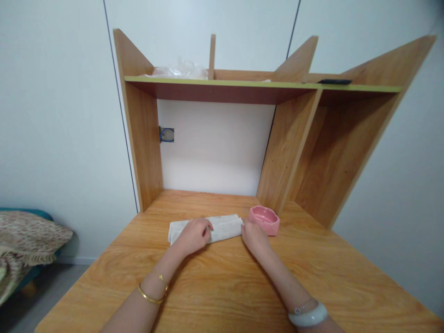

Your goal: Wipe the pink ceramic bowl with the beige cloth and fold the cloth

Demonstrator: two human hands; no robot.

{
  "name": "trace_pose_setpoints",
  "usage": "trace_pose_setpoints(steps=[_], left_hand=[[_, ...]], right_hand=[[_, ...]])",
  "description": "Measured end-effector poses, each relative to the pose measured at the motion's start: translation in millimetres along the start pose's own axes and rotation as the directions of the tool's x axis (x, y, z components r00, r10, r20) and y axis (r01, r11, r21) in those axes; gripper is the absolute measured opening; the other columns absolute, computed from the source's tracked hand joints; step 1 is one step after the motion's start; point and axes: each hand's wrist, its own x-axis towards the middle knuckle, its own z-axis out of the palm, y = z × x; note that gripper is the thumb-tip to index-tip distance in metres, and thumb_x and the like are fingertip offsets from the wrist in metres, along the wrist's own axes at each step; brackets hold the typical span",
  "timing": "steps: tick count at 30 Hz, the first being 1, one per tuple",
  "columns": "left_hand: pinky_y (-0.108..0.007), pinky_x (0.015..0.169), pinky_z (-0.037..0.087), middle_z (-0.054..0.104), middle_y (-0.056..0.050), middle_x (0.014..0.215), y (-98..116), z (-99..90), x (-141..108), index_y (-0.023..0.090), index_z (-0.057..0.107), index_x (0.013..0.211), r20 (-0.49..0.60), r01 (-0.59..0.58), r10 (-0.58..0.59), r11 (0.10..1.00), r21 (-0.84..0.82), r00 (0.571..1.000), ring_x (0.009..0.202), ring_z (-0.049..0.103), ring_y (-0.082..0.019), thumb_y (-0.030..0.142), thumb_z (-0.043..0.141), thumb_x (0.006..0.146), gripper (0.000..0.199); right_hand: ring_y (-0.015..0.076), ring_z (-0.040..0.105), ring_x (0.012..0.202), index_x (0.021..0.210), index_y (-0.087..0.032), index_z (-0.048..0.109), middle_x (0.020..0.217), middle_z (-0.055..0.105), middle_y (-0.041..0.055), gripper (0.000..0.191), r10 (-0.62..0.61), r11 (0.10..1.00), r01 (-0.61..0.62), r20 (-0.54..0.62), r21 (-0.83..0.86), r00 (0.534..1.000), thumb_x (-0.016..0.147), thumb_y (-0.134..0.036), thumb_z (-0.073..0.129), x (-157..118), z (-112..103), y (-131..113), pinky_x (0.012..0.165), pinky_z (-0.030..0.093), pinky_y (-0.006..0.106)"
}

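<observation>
Touching one white cloth (224,227), two hands (196,235) (255,235), both half-curled, grip unclear, one pink bowl (272,227) beside the right

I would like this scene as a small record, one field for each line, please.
left hand: on folded white piece, material uncertain
right hand: at the piece's right end
pink dish: on wooden desk, beside right hand
shelf: clear plastic bag left, dark flat object right
wrists: gold bangle left, pale bangle right

Wooden desk (222,286), pale walls (62,115).
</observation>
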Motion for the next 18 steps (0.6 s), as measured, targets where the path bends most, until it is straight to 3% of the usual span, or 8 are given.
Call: trace_pose_setpoints(steps=[5,11,18], left_hand=[[-0.028,0.075,0.042,0.066,-0.006,0.092,10.1,4.2,-3.3,0.02,0.062,0.096,0.058,0.005,-0.005,1.0,0.006,0.998,0.085,0.06,-0.02,0.023,0.038,0.08,0.029],[-0.029,0.073,0.043,0.067,-0.006,0.091,7.7,0.8,-5.6,0.021,0.061,0.099,0.1,0.047,-0.051,0.998,0.043,0.994,0.083,0.061,-0.022,0.025,0.041,0.078,0.03],[-0.028,0.073,0.042,0.067,-0.005,0.091,14.0,-0.5,-6.5,0.021,0.063,0.095,0.102,0.027,-0.031,0.999,0.037,0.994,0.083,0.061,-0.02,0.024,0.041,0.077,0.029]], right_hand=[[0.0248,0.063,0.079,0.091,-0.007,0.06,0.086,0.065,0.0201,0.03,0.066,0.998,-0.066,0.039,-0.024,0.997,0.088,-0.023,0.035,-0.4,4.1,2.6,0.062,0.04,0.03],[0.0247,0.062,0.08,0.088,-0.009,0.06,0.088,0.065,0.0198,0.029,0.066,0.998,-0.067,0.056,0.02,0.996,0.086,-0.029,0.039,1.6,7.4,6.2,0.063,0.04,0.029],[0.0202,0.061,0.073,0.076,-0.014,0.061,0.079,0.066,0.0119,0.023,0.055,0.991,-0.059,0.041,0.122,0.998,0.081,-0.029,0.043,2.8,8.8,9.9,0.058,0.036,0.025]])
